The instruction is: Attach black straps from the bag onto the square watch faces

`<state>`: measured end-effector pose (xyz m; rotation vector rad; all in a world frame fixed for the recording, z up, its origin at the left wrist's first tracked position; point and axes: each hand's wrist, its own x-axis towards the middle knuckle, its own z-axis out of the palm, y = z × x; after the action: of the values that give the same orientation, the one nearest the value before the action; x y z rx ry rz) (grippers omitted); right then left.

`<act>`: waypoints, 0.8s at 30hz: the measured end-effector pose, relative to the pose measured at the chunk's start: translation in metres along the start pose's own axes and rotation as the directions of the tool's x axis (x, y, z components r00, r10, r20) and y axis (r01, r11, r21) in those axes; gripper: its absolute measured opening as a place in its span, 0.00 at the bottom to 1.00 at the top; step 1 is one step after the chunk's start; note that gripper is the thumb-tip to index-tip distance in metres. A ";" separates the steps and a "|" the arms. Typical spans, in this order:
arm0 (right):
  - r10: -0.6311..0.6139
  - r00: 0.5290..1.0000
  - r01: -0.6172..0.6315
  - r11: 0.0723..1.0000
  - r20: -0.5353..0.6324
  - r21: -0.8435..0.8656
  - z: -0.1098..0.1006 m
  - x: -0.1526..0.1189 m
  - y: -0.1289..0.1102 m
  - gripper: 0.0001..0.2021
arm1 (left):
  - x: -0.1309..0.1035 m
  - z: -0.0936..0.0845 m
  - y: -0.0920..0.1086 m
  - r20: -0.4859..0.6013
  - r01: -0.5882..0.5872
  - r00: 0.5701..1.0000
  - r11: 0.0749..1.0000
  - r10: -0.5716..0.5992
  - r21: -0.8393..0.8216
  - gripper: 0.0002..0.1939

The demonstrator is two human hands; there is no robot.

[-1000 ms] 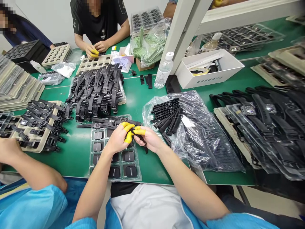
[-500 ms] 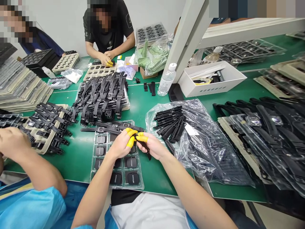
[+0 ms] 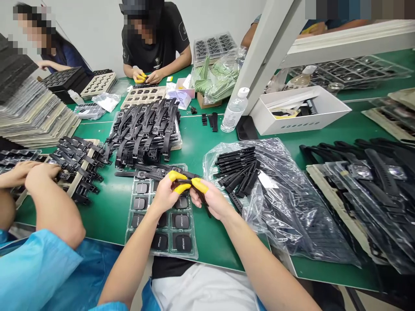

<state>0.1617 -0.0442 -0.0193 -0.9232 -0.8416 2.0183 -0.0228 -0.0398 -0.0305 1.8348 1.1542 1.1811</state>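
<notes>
Your left hand (image 3: 165, 195) and right hand (image 3: 210, 199) meet over the clear tray (image 3: 162, 252), fingers pinched together on a black strap (image 3: 203, 201) and a small piece I cannot make out between the yellow fingertips (image 3: 199, 185); a row of finished watches (image 3: 145, 127) lies behind the tray, so much looks done; by my reckoning the tray's watch bodies (image 3: 180, 221) and the bagged straps (image 3: 236, 168) to your right remain.

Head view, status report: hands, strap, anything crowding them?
Left hand and right hand both pinching black strap over tray of watch bodies. Bag of straps close right; co-worker's hands apart, left.
</notes>
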 end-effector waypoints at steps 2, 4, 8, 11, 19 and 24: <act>0.021 0.999 -0.020 1.000 0.039 -0.010 0.002 -0.001 0.000 0.26 | 0.001 0.004 0.000 -0.062 0.054 0.996 0.988 -0.063 -0.142 0.11; 0.054 0.996 -0.053 0.999 0.073 -0.013 0.004 -0.003 0.000 0.25 | 0.002 0.004 0.001 -0.115 0.136 0.977 0.944 -0.177 -0.301 0.16; 0.135 0.983 -0.126 0.989 0.125 -0.079 0.004 -0.004 0.000 0.25 | 0.009 -0.009 0.002 -0.339 0.169 0.861 0.843 -0.378 -0.511 0.24; 0.170 0.973 -0.147 0.978 0.157 -0.146 0.003 -0.005 -0.001 0.24 | 0.014 -0.019 0.005 -0.487 0.119 0.768 0.840 -0.415 -0.529 0.28; 0.211 0.969 -0.172 0.948 0.125 -0.269 -0.002 -0.005 -0.004 0.22 | 0.019 -0.024 0.008 -0.568 0.073 0.710 0.846 -0.416 -0.528 0.30; 0.075 0.997 -0.079 0.972 -0.024 -0.219 -0.004 -0.004 -0.008 0.20 | 0.022 -0.033 0.004 -0.532 0.125 0.690 0.806 -0.490 -0.579 0.29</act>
<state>0.1695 -0.0425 -0.0143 -1.1083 -1.0514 2.0090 -0.0476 -0.0184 -0.0074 0.7539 1.2965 1.7806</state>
